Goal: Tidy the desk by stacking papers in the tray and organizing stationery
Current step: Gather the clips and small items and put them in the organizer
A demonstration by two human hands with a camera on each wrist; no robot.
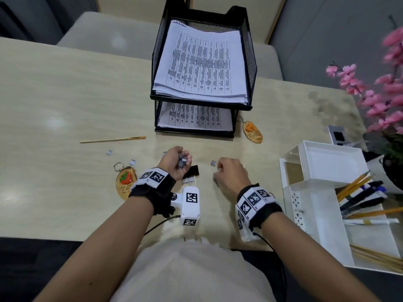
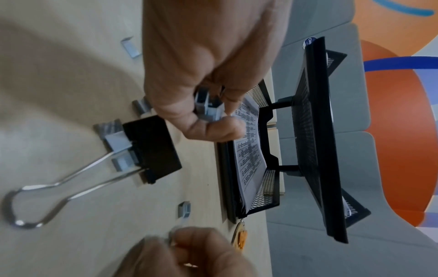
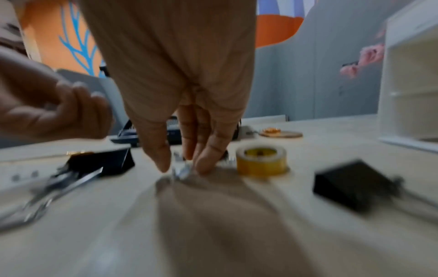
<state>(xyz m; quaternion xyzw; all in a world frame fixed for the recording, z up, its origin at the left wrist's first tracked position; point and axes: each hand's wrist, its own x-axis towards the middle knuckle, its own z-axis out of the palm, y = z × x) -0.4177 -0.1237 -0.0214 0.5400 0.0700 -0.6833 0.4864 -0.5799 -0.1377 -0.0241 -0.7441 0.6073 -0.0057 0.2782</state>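
Shirt (image 1: 192, 271) and both forearms fill the near desk (image 1: 65, 101) edge. Desk left of the hands lies mostly bare; the white organiser (image 1: 322, 205) crowds the right edge. Papers (image 1: 200, 62) sit stacked in the tray (image 1: 250, 62) beyond. Only the right wrist view shows a tape roll (image 3: 261, 159) and a second binder clip (image 3: 353, 185). Left hand (image 1: 174, 162), palm up above a binder clip (image 1: 192, 171), grips gathered staples (image 2: 208, 106). Right hand (image 1: 229, 173) points down, fingertips (image 3: 163, 159) narrowly pinching a staple strip (image 3: 181, 169) on the desk.

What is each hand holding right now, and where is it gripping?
The left hand cups a bunch of small staple strips in curled fingers. The right hand pinches one small metal piece at the desk between thumb and fingertips.
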